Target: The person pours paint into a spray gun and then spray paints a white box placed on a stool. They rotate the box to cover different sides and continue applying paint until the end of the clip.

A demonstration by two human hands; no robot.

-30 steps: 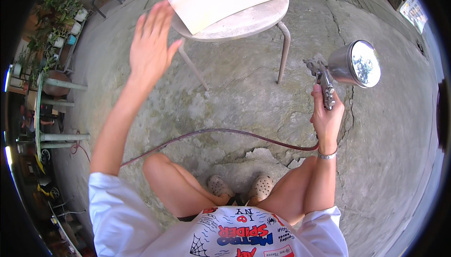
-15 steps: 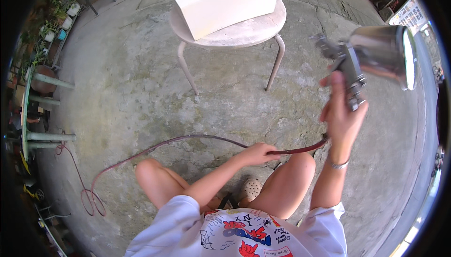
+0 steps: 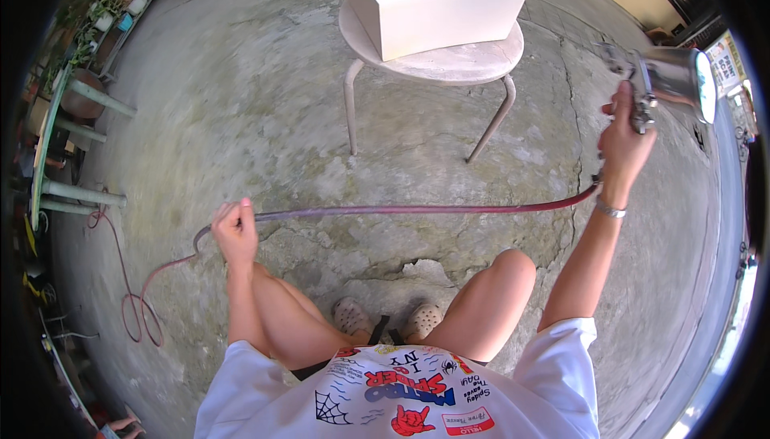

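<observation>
My right hand point(image 3: 626, 147) is closed around the handle of a spray gun point(image 3: 642, 90), held up at the right with its metal cup point(image 3: 678, 78) pointing to the right. A red air hose point(image 3: 449, 209) runs from below that hand across to the left. My left hand point(image 3: 236, 230) is closed on the hose, which stretches nearly straight between both hands and droops beyond the left one. In front of me, a white box-shaped piece point(image 3: 449, 18) rests on a round stool point(image 3: 473, 64) with bent metal legs. Neither hand touches it.
Loose hose coils point(image 3: 143, 323) lie on the cracked concrete floor point(image 3: 297, 142) at the left. Beyond them stands a green-legged table point(image 3: 84, 192) lying on its side or edge-on. Potted plants point(image 3: 100, 18) line the far left. A road point(image 3: 716, 222) runs along the right side.
My left hand has slid far to the left, drawing the hose out straighter. My right hand with the spray gun has moved right and farther forward. The view has shifted slightly.
</observation>
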